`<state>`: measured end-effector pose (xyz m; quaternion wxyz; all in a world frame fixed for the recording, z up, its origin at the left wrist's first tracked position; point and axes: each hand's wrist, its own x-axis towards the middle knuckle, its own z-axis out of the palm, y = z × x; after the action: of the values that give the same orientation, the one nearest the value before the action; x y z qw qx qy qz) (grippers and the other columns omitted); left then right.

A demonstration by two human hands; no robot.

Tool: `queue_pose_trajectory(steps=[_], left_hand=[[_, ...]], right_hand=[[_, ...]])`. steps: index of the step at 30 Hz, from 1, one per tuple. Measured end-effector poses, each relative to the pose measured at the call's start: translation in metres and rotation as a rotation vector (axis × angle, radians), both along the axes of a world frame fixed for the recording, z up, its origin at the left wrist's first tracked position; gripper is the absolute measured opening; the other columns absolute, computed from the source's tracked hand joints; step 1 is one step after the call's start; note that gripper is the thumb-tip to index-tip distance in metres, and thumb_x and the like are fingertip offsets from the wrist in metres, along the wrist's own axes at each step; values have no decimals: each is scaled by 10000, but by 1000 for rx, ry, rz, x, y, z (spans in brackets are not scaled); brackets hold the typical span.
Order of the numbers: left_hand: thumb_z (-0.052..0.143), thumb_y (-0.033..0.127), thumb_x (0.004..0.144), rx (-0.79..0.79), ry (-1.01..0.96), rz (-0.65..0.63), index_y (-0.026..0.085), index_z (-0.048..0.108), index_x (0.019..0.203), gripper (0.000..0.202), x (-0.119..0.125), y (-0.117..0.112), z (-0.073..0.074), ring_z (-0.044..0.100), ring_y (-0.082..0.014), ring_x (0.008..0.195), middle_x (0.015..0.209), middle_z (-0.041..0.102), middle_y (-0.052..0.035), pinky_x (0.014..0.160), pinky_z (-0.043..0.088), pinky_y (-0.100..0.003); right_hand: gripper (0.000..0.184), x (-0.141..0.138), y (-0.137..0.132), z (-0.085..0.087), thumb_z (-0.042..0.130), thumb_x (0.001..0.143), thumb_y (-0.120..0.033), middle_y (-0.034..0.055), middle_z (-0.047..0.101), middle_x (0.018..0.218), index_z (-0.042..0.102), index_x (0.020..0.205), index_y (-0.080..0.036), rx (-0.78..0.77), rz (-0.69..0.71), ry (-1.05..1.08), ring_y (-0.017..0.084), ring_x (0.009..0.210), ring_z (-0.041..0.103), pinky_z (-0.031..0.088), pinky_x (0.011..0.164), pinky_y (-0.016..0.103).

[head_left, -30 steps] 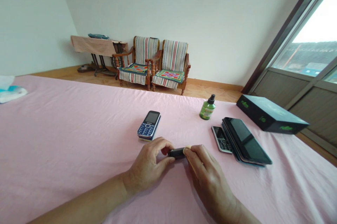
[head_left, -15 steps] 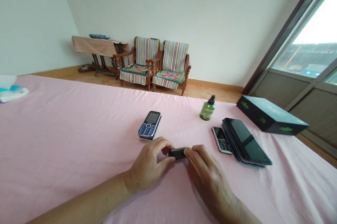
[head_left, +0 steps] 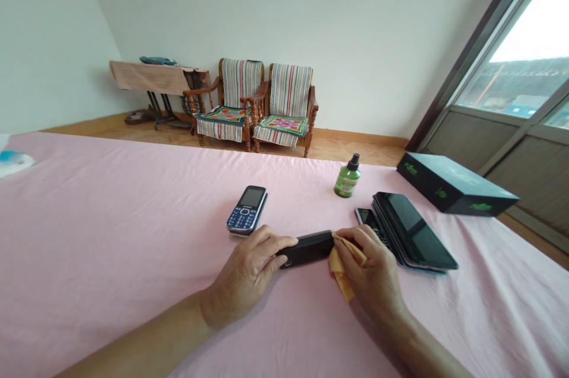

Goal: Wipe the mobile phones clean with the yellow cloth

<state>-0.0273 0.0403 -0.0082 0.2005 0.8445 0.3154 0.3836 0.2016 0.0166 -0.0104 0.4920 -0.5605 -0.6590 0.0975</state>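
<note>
My left hand (head_left: 251,274) pinches one end of a black mobile phone (head_left: 309,249), held tilted just over the pink cloth. Pressed between the fingers of my right hand (head_left: 371,268) is a yellow cloth (head_left: 341,274), which touches the phone's other end. A blue keypad phone (head_left: 246,212) rests on a small stack beyond my left hand. Right of my right hand lies a stack of dark tablets or large phones (head_left: 415,233). A silver-edged keypad phone (head_left: 365,218) lies against that stack, partly hidden by my right hand.
A green spray bottle (head_left: 347,178) stands behind the phones. At the right is a black box (head_left: 457,182) with green lettering. A white and blue packet (head_left: 15,162) sits at the far left of the pink cloth (head_left: 111,218). Two wooden chairs (head_left: 284,93) stand beyond.
The phone has turned so that its broad dark face shows more. My right hand has moved right and up along it, and more of the yellow cloth is visible. The view has shifted slightly.
</note>
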Motion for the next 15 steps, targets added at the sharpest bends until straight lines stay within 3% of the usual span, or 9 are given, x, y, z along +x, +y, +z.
queue_pose_trajectory(steps=[15], left_hand=[[481,72,952,75,23,-37,190,597,1201,300,0,-2,-1,593,-183,864,957,583,-70,774,501,-292]], right_hand=[[124,-4,-4,4,545,898,-207,28,593,803,646,827,-190,14,-3,-12,171,723,593,459,640,281]])
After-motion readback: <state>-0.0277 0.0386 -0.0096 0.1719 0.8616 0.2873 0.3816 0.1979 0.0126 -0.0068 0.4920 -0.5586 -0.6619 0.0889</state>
